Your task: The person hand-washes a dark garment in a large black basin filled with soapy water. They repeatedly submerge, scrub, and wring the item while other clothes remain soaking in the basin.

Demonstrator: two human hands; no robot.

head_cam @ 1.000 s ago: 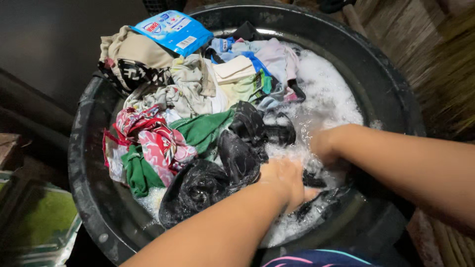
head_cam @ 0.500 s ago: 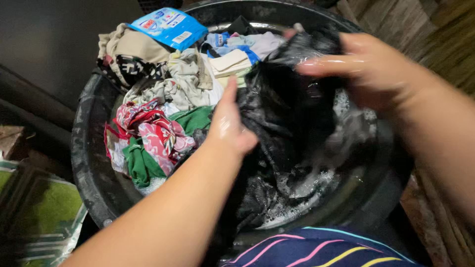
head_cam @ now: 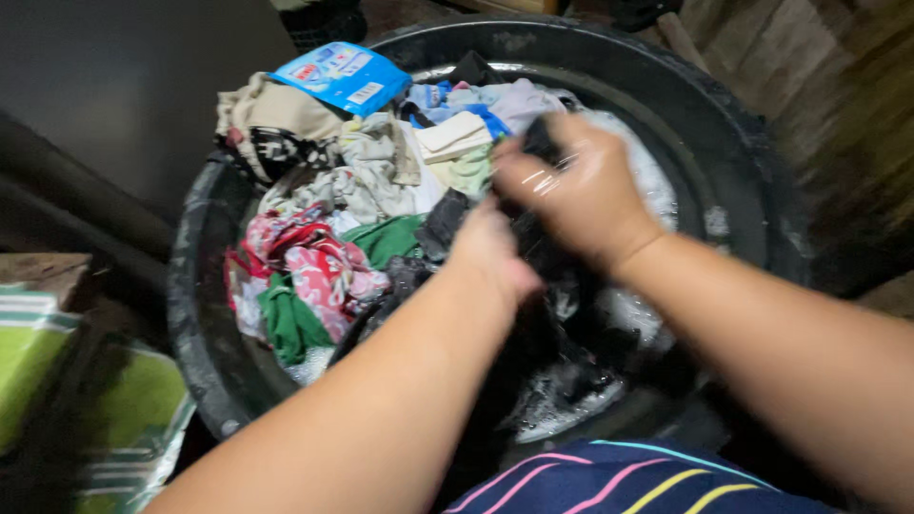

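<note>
Both hands, left (head_cam: 490,249) and right (head_cam: 571,190), are gripping a black garment (head_cam: 543,286) with closed fingers over suds; the pile (head_cam: 333,219) far left in the tub (head_cam: 205,314) is waiting unwashed.

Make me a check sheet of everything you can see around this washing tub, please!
Surface: black round tub holding soapy water.
Job's things: wet black garment, lifted out of the suds.
Clutter: heap of mixed clothes on the tub's left side; blue packet on top.
Grips: left hand and right hand both shut on the black garment.
Cables: nothing seen.
Surroundings: green striped cloth at left; wooden wall at right.
</note>
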